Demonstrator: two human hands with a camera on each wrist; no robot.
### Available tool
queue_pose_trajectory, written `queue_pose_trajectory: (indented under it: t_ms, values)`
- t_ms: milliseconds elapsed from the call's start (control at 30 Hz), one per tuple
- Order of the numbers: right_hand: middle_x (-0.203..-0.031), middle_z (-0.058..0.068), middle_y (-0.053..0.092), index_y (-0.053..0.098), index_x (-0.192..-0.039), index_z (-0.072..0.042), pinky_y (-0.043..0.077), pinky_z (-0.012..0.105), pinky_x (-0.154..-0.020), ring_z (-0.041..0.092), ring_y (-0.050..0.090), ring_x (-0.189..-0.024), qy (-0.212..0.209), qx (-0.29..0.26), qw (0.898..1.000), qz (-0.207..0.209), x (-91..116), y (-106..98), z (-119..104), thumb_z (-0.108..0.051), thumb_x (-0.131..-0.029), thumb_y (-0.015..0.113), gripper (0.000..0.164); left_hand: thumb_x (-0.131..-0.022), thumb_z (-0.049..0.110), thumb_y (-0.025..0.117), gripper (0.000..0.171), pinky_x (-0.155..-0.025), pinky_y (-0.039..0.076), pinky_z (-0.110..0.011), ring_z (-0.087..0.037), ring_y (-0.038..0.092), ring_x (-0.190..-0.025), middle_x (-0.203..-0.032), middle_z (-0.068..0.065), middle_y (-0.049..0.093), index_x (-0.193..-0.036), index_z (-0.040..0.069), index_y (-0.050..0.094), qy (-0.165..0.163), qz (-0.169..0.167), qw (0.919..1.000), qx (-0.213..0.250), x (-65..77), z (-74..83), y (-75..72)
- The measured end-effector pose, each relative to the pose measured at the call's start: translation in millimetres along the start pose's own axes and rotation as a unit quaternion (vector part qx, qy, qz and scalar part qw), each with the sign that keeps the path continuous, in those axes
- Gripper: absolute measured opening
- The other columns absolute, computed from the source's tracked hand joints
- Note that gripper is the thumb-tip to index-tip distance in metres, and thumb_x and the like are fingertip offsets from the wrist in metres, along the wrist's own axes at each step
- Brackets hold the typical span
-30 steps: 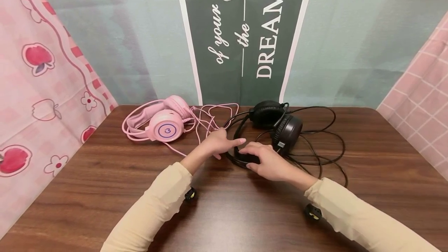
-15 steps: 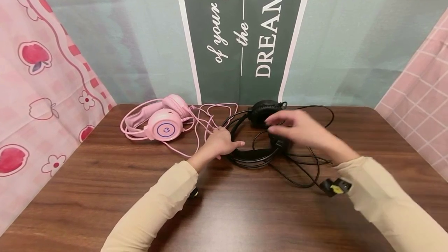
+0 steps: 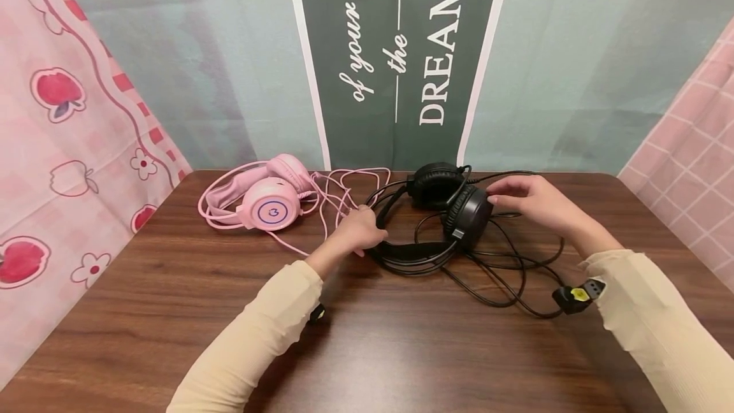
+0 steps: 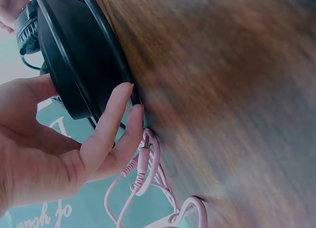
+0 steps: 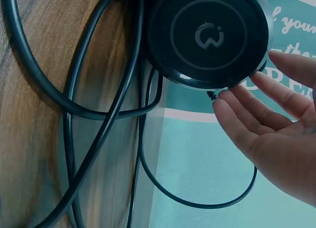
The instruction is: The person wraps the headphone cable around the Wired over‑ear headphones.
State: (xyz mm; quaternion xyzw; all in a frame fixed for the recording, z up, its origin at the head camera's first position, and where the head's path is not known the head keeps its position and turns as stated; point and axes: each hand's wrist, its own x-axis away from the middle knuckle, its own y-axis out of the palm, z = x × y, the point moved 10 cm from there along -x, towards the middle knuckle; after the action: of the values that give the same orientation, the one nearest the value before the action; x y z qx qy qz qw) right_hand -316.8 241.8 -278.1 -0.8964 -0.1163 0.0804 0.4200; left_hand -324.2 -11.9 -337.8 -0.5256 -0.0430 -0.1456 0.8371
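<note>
Black headphones [image 3: 467, 218] lie on the wooden table, headband toward the left and ear cups toward the right. My left hand [image 3: 358, 231] holds the left bend of the headband [image 4: 79, 55]: the left wrist view has the thumb on one side and the fingertips against the outer bands. At the ear cup [image 5: 210, 35], which bears a round logo, my right hand [image 3: 536, 202] has its fairly straight fingers right at the rim, not curled round it. Pink headphones [image 3: 272, 206] lie at the back left, apart from both hands.
Pink cable [image 3: 344, 187] lies tangled beside my left hand, with a small plug [image 4: 143, 159] showing. Loops of black cable [image 3: 518, 273] spread over the table [image 3: 390, 349] right of the black headphones. A printed cloth [image 3: 229, 69] hangs behind the table's back edge.
My right hand has left the headband and moved right, across to the outer side of the near ear cup. My left hand stays at the headband, its thumb now drawn in closer.
</note>
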Motion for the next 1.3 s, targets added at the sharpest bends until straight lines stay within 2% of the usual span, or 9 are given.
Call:
queue_pose_trajectory:
  t_ms: [233, 400, 533, 633, 800, 900, 1033, 1200, 1300]
  values:
    - [-0.104, 0.011, 0.062, 0.062, -0.108, -0.004, 0.049, 0.029, -0.071, 0.015, 0.057, -0.089, -0.005, -0.009, 1.000, -0.008, 1, 4, -7, -0.030, -0.088, 0.061, 0.033, -0.084, 0.017, 0.061, 0.036, -0.047, 0.054, -0.027, -0.021, 0.062, -0.051, -0.111, -0.026, 0.052, -0.108, -0.006, 0.048, -0.003, -0.004, 0.9991, 0.041, -1.0, -10.1, -4.9]
    - [-0.098, 0.009, 0.065, 0.063, -0.104, -0.003, 0.048, 0.023, -0.070, 0.013, 0.057, -0.087, -0.017, -0.010, 1.000, -0.011, 4, 9, -19, -0.026, -0.086, 0.065, 0.030, -0.081, 0.014, 0.063, 0.038, -0.048, 0.054, -0.027, -0.023, 0.062, -0.053, -0.112, -0.025, 0.053, -0.110, -0.006, 0.048, -0.013, -0.001, 0.9984, 0.056, -2.8, -18.2, -10.1]
    - [-0.096, 0.010, 0.065, 0.062, -0.104, 0.000, 0.048, 0.022, -0.068, 0.014, 0.058, -0.085, -0.030, -0.007, 0.999, -0.010, 6, 12, -28, -0.025, -0.085, 0.066, 0.031, -0.085, 0.028, 0.063, 0.041, -0.044, 0.053, -0.027, -0.022, 0.062, -0.049, -0.112, -0.026, 0.053, -0.105, -0.006, 0.052, -0.024, 0.000, 0.9993, 0.030, -3.2, -22.2, -11.1]
    - [-0.096, 0.010, 0.065, 0.062, -0.105, 0.000, 0.048, 0.024, -0.069, 0.016, 0.059, -0.086, -0.029, 0.003, 1.000, -0.009, 6, 13, -31, -0.025, -0.084, 0.066, 0.032, -0.088, 0.045, 0.055, 0.053, -0.041, 0.052, -0.028, -0.022, 0.060, -0.044, -0.112, -0.027, 0.054, -0.100, -0.006, 0.056, -0.026, -0.011, 0.9996, 0.006, -3.1, -22.0, -6.8]
    - [-0.098, 0.012, 0.065, 0.061, -0.107, -0.001, 0.049, 0.028, -0.072, 0.021, 0.060, -0.090, -0.023, 0.005, 1.000, -0.013, 7, 14, -31, -0.026, -0.084, 0.066, 0.034, -0.084, 0.060, 0.050, 0.065, -0.037, 0.049, -0.027, -0.020, 0.058, -0.040, -0.117, -0.028, 0.050, -0.089, -0.004, 0.059, -0.019, -0.014, 0.9992, -0.031, -5.3, -17.9, -1.4]
    - [-0.099, 0.012, 0.065, 0.060, -0.108, -0.001, 0.049, 0.028, -0.072, 0.022, 0.060, -0.091, -0.029, 0.002, 0.999, -0.016, 8, 15, -32, -0.027, -0.084, 0.066, 0.036, -0.081, 0.055, 0.058, 0.059, -0.035, 0.048, -0.026, -0.020, 0.058, -0.040, -0.120, -0.028, 0.047, -0.087, -0.004, 0.057, -0.020, -0.004, 0.9984, -0.052, -7.5, -15.7, -1.9]
    - [-0.098, 0.011, 0.065, 0.061, -0.108, -0.002, 0.048, 0.025, -0.070, 0.021, 0.060, -0.090, -0.036, 0.003, 0.999, -0.012, 9, 14, -32, -0.026, -0.084, 0.067, 0.034, -0.078, 0.039, 0.070, 0.056, -0.035, 0.047, -0.024, -0.020, 0.059, -0.041, -0.110, -0.026, 0.047, -0.102, -0.008, 0.048, -0.028, 0.005, 0.9980, -0.056, -9.7, -14.9, -3.6]
    - [-0.097, 0.010, 0.065, 0.061, -0.107, -0.003, 0.049, 0.024, -0.068, 0.015, 0.059, -0.087, -0.043, 0.002, 0.999, -0.018, 9, 15, -30, -0.024, -0.084, 0.067, 0.032, -0.078, 0.018, 0.064, 0.046, -0.035, 0.047, -0.022, -0.019, 0.060, -0.043, -0.096, -0.027, 0.055, -0.107, -0.008, 0.040, -0.026, 0.012, 0.9979, -0.059, -11.8, -13.9, -7.5]
    - [-0.097, 0.008, 0.065, 0.061, -0.108, -0.003, 0.049, 0.024, -0.069, 0.014, 0.058, -0.087, -0.044, 0.001, 0.999, -0.031, 11, 15, -29, -0.025, -0.085, 0.066, 0.032, -0.079, 0.012, 0.059, 0.049, -0.037, 0.049, -0.023, -0.019, 0.060, -0.043, -0.099, -0.031, 0.056, -0.114, -0.011, 0.035, -0.037, 0.016, 0.9985, -0.036, -13.1, -17.3, -11.7]
